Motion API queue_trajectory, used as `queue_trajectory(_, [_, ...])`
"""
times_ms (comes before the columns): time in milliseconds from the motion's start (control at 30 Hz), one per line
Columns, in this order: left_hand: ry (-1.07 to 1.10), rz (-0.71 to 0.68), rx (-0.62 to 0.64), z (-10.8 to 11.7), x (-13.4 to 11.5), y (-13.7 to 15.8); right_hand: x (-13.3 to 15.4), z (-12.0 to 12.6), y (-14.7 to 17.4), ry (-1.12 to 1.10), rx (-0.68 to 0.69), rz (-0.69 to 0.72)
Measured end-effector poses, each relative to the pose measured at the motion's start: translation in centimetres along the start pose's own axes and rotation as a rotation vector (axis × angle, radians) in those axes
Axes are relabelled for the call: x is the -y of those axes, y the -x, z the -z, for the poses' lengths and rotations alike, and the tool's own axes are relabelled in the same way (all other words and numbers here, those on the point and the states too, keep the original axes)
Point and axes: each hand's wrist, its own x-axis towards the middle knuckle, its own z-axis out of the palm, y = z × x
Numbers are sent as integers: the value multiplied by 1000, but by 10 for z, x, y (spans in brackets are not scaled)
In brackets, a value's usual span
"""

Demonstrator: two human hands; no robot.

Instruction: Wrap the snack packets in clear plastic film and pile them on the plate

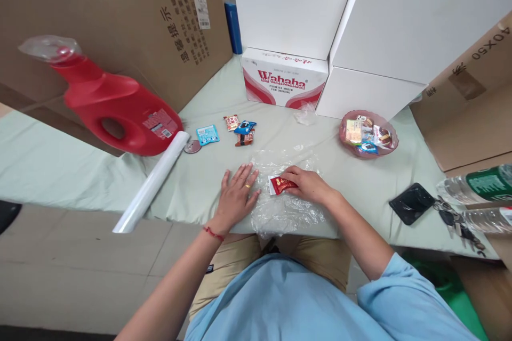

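A crinkled sheet of clear plastic film (292, 213) is spread on the cloth-covered table in front of me. My right hand (306, 184) has its fingers closed on a small red snack packet (280, 185) with a white end, low over the film. Flat on the left edge of the film lies my left hand (238, 192), fingers stretched out and holding nothing. Beyond it are a light blue packet (208, 135) and a small pile of snacks: a red-and-cream packet (231, 122), a dark blue packet (245, 127) and a brown-red packet (244, 138).
On the left are a white roll (152, 184), a round disc (192, 146) and a red jug (124, 109). At right, a pink bowl (368, 154) holds several snacks, near a black wallet (412, 203), keys (460, 226) and water bottles (476, 186). A Wahaba-style carton (284, 80) stands behind.
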Motion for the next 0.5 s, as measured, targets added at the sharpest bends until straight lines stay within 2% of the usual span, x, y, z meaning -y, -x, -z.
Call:
queue_trajectory(67, [-9, 4, -75, 1, -5, 6, -1, 0, 7, -17, -37, -17])
queue_trajectory(133, [-1, -27, -129, 3, -11, 15, -4, 1, 20, -69, -134, -11])
queue_trajectory(267, [76, -162, -192, 13, -20, 37, -17, -6, 66, -211, -338, 53])
queue_trajectory(367, [121, -250, -84, 19, -21, 50, -24, -22, 106, -222, -328, 69])
queue_trajectory(433, [118, -207, -59, 18, -20, 53, -25, -36, 126, -202, -300, 46])
queue_trajectory(500, [127, -113, -107, 16, -21, 50, -22, -48, 136, -185, -300, 5])
